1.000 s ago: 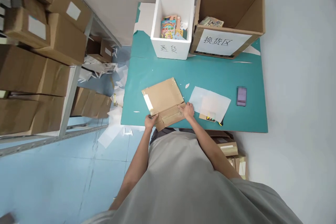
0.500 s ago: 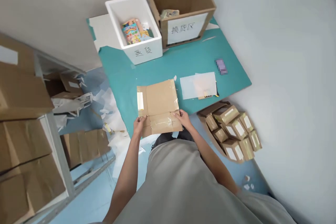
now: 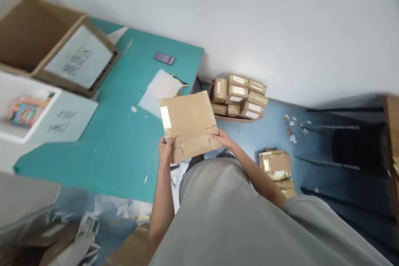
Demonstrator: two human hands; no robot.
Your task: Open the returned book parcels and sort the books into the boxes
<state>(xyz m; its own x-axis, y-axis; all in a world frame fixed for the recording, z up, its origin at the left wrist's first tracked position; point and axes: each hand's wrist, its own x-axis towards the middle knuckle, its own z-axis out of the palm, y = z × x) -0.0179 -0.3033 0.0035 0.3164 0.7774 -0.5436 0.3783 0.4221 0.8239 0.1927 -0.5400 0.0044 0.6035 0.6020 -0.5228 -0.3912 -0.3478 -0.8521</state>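
Observation:
A flattened cardboard box [image 3: 190,114] with a white label and clear tape is held up in front of my body, fold lines showing across it. At its lower left corner my left hand [image 3: 166,148] grips the edge, thumb on top. My right hand [image 3: 222,138] pinches the right edge in the same way. Just beyond the cardboard, on the green table [image 3: 121,133], lie white paper sheets [image 3: 158,91] partly covering a yellow-and-black item [image 3: 180,81].
At the left stand a white foam bin [image 3: 71,118] and a large cardboard box [image 3: 77,56]. A phone [image 3: 164,58] lies on the table. Packed parcels [image 3: 240,95] fill a carton by the wall. Flattened cardboard [image 3: 276,164] is stacked on the floor near a black chair [image 3: 358,149].
My view has swung right, so the table and bins sit further left and the floor stack and chair have appeared. Both hands still hold the flattened box, now beyond the table's edge.

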